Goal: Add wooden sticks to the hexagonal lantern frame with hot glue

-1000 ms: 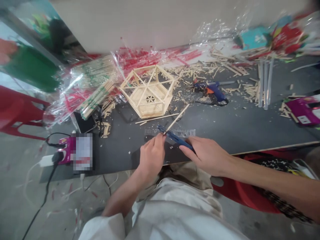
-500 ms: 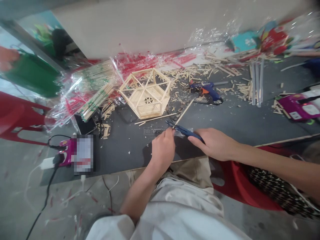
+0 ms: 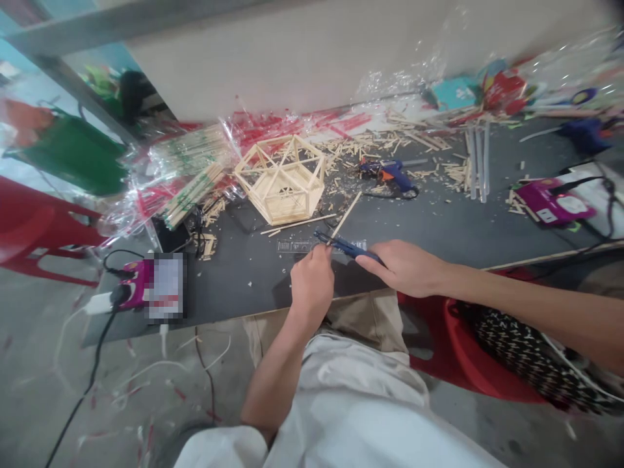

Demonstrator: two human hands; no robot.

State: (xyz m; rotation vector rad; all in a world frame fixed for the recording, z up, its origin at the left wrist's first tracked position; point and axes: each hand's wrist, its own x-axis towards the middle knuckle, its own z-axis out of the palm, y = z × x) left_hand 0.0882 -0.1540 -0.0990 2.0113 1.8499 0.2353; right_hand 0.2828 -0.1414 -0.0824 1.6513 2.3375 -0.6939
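Note:
My left hand (image 3: 312, 279) is closed around the lower end of a thin wooden stick (image 3: 348, 213), which slants up and to the right. Held in my right hand (image 3: 407, 265) is a pair of dark blue pliers (image 3: 348, 247). Their jaws lie across the stick just above my left fingertips; whether they press on it I cannot tell. Below the tool, a clear ruler (image 3: 291, 246) lies on the table, partly covered. Just beyond my hands sits a six-sided frame of wooden sticks (image 3: 287, 211), with loose sticks (image 3: 302, 223) along its near side.
A blue glue gun (image 3: 397, 177) lies beyond the stick among many cut wood bits. Clear glue sticks (image 3: 478, 159) and a purple power strip (image 3: 553, 201) are to the right. Bundled sticks (image 3: 195, 192) in plastic stand at left, near another purple power strip (image 3: 136, 286) and its cables.
The view has shifted slightly, so the table's things appear a little further left on the right side. Both hands keep hold of the stick and the pliers, with little movement between them.

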